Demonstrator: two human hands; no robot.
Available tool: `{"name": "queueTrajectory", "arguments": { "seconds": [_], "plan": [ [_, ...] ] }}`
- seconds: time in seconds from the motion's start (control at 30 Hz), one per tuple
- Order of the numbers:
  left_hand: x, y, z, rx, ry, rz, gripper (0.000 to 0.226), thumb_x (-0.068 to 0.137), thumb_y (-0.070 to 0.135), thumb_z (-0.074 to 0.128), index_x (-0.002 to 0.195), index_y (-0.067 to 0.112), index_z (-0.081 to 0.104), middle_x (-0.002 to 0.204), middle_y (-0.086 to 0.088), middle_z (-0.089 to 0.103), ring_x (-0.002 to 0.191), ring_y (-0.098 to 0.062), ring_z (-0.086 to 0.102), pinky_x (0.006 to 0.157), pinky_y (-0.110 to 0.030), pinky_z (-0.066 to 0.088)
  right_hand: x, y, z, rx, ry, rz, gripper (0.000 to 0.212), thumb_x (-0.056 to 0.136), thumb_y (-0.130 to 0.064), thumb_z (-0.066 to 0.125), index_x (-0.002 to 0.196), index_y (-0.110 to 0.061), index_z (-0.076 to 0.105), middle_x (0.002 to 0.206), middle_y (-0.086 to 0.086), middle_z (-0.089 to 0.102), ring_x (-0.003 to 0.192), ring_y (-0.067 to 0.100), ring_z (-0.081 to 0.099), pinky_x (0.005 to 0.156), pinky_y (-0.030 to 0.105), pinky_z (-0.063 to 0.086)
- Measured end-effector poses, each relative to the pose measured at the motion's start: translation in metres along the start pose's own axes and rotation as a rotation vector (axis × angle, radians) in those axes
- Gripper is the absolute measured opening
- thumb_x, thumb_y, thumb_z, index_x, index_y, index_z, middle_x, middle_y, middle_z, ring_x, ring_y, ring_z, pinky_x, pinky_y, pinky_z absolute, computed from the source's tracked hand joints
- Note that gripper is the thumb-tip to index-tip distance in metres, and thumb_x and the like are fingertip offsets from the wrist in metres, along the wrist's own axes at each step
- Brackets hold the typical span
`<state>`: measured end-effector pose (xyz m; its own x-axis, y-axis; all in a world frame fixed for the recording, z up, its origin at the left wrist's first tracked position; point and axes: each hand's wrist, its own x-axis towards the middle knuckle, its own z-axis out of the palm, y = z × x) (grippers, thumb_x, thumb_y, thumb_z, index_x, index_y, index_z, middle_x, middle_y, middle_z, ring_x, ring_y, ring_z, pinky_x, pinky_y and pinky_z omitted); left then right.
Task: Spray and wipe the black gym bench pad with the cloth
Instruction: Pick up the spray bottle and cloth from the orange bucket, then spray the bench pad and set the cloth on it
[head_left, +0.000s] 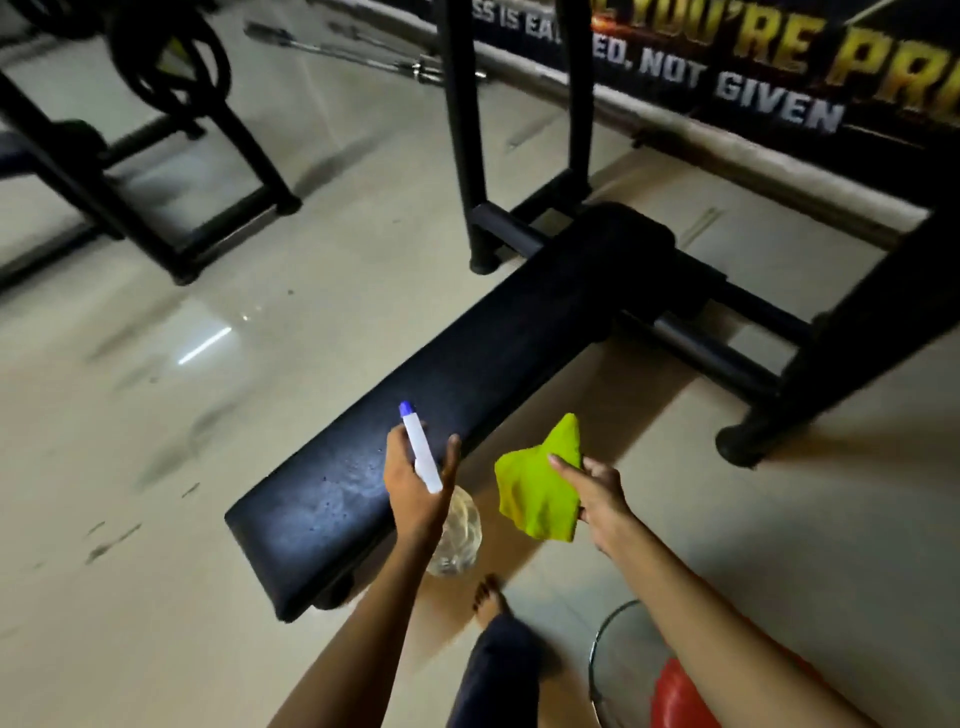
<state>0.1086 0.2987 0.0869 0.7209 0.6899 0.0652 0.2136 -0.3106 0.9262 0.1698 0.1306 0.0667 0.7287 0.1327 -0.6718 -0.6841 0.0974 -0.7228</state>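
While the left hand wraps around a clear spray bottle, its white head and blue nozzle tip aimed out over the near half of the pad, the work looks to be at the spraying step. The fingers are curled shut on the bottle's neck, the thumb on one side and the fingers on the other, and the transparent body hangs below the palm. The right hand pinches a bunched lime-green cloth between thumb and fingers, holding it in the air just beside the pad's right edge, not touching it.

The black gym bench pad runs diagonally from the lower left, near the person, up toward the dark steel frame at the upper right. It is long, narrow and matte, with rounded corners. Near the close end a pale, misty patch and small droplets show on the surface, so some liquid seems already down there; the far half looks dry and dull.

Next, I judge, the cloth needs to come down flat on the wet patch and be drawn along the pad's length, with further sprays for the far end.
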Motion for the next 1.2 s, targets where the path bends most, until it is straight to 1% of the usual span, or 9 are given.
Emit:
{"name": "queueTrajectory", "arguments": {
  "seconds": [0.07,0.4,0.53,0.6,0.67,0.77,0.83,0.93,1.2],
  "plan": [
    [0.036,-0.012,0.004,0.034,-0.001,-0.026,0.035,0.076,0.038,0.065,0.101,0.018,0.051,0.087,0.007,0.055,0.076,-0.023,0.056,0.071,-0.023,0.045,0.036,-0.010,0.029,-0.034,-0.018,0.028,0.016,0.085,-0.010,0.062,0.100,-0.006,0.061,0.071,0.000,0.065,0.063,0.013,0.060,0.058,0.024,0.048],
    [0.169,-0.076,0.038,0.093,0.140,-0.178,0.031,0.081,0.021,0.070,0.103,0.008,0.053,0.094,-0.011,0.061,0.079,-0.036,0.059,0.075,-0.046,0.049,0.203,-0.041,0.132,-0.402,-0.176,0.007,0.029,0.081,-0.002,0.065,0.107,0.009,0.059,0.093,0.013,0.060,0.067,0.014,0.053,0.057,0.017,0.043],
    [0.196,-0.102,0.064,0.136,0.172,-0.209,0.040,0.078,0.036,0.068,0.105,0.011,0.053,0.091,-0.005,0.060,0.072,-0.022,0.060,0.069,-0.032,0.049,0.274,-0.042,0.146,-0.582,-0.322,0.070,0.033,0.081,0.001,0.064,0.112,0.011,0.057,0.113,0.031,0.061,0.088,0.022,0.051,0.064,0.022,0.042],
    [0.205,-0.111,0.076,0.139,0.257,-0.249,0.033,0.080,0.021,0.071,0.103,0.005,0.053,0.079,-0.002,0.057,0.062,-0.004,0.057,0.064,-0.011,0.044,0.303,-0.047,0.150,-0.644,-0.411,0.096,0.034,0.082,0.002,0.062,0.115,0.010,0.056,0.118,0.033,0.058,0.089,0.022,0.053,0.065,0.021,0.044],
    [0.213,-0.116,0.086,0.161,0.337,-0.263,0.027,0.080,0.010,0.071,0.099,0.001,0.054,0.067,0.010,0.051,0.056,0.001,0.055,0.057,-0.006,0.039,0.331,-0.054,0.148,-0.639,-0.449,0.100,0.033,0.083,0.002,0.060,0.115,0.009,0.055,0.117,0.030,0.059,0.078,0.016,0.058,0.064,0.015,0.048],
    [0.220,-0.133,0.101,0.137,0.357,-0.261,0.029,0.080,0.033,0.065,0.097,0.015,0.052,0.060,0.014,0.053,0.053,-0.013,0.056,0.053,-0.014,0.041,0.379,-0.051,0.133,-0.689,-0.393,0.102,0.038,0.084,0.003,0.059,0.121,0.010,0.050,0.120,0.033,0.056,0.065,0.004,0.063,0.057,0.013,0.049],
    [0.221,-0.142,0.111,0.146,0.361,-0.240,0.031,0.079,0.038,0.061,0.098,0.016,0.051,0.066,0.017,0.056,0.054,-0.011,0.056,0.056,-0.013,0.042,0.402,-0.044,0.118,-0.774,-0.298,0.116,0.051,0.082,0.006,0.061,0.129,0.008,0.041,0.122,0.034,0.054,0.087,0.020,0.067,0.066,0.031,0.052],
    [0.227,-0.143,0.123,0.169,0.373,-0.255,0.031,0.079,0.026,0.064,0.098,0.006,0.052,0.070,0.027,0.056,0.054,0.000,0.054,0.056,-0.010,0.041,0.420,-0.039,0.111,-0.837,-0.221,0.076,0.061,0.076,0.013,0.063,0.131,0.008,0.038,0.118,0.038,0.054,0.107,0.047,0.055,0.082,0.045,0.047],
    [0.234,-0.138,0.126,0.239,0.359,-0.269,0.023,0.082,0.008,0.067,0.098,0.001,0.052,0.067,0.027,0.056,0.061,0.006,0.055,0.059,-0.005,0.040,0.442,-0.060,0.111,-0.867,-0.202,0.025,0.056,0.074,0.009,0.068,0.127,0.003,0.049,0.119,0.035,0.054,0.112,0.041,0.053,0.090,0.044,0.046]
  ]
}}
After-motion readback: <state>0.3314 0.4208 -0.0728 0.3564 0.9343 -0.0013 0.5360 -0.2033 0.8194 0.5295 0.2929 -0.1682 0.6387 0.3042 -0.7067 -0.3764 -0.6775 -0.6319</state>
